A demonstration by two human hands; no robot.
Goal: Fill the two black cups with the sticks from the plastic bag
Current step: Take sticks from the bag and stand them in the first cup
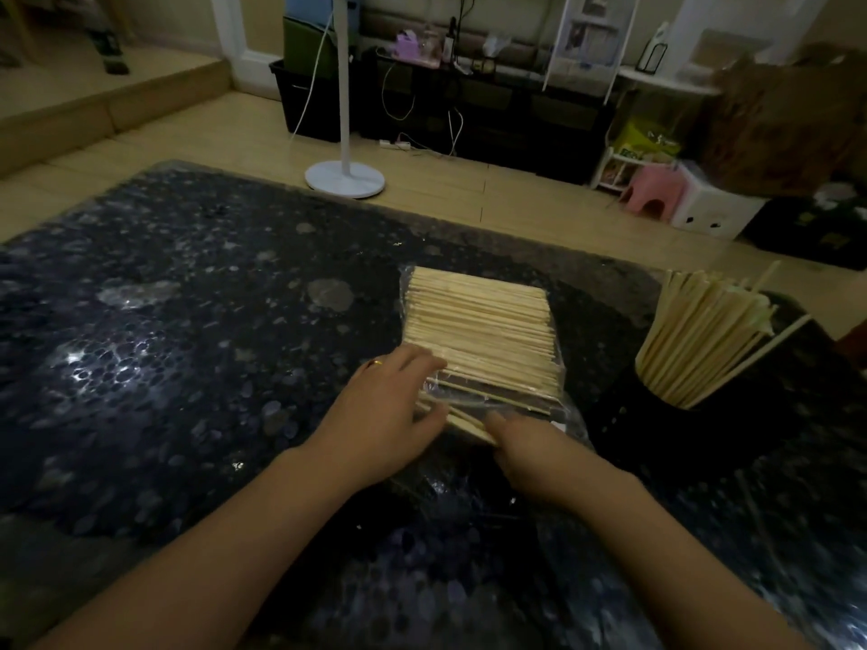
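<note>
Sticks (pixel 478 328) lie flat in a clear plastic bag (pixel 556 417) near the middle of the dark table (pixel 164 321), stacked as a tidy block. Their long axis runs from about 9 o'clock to 3 o'clock, a little tilted, so it goes across the person's view and not away from it. From both hands the block is at 12 o'clock, touching them at its near edge.

At that near edge the left hand (pixel 389 415) rests on the left end of the pack, fingers curved over the plastic and the stick ends. The right hand (pixel 530 450) is just beside it at 3 o'clock, and its fingers seem to pinch a few sticks at the bag's open side; how many it holds I cannot tell, because the picture is dim there.

One black cup (pixel 703 429) stands at 3 o'clock from the bag, near it, already crowded with upright sticks that lean and fan out. The second cup I cannot find clearly in this view.

The right hand is nearer to this cup, so I judge it will carry the next bundle, turning it from lying to upright.
</note>
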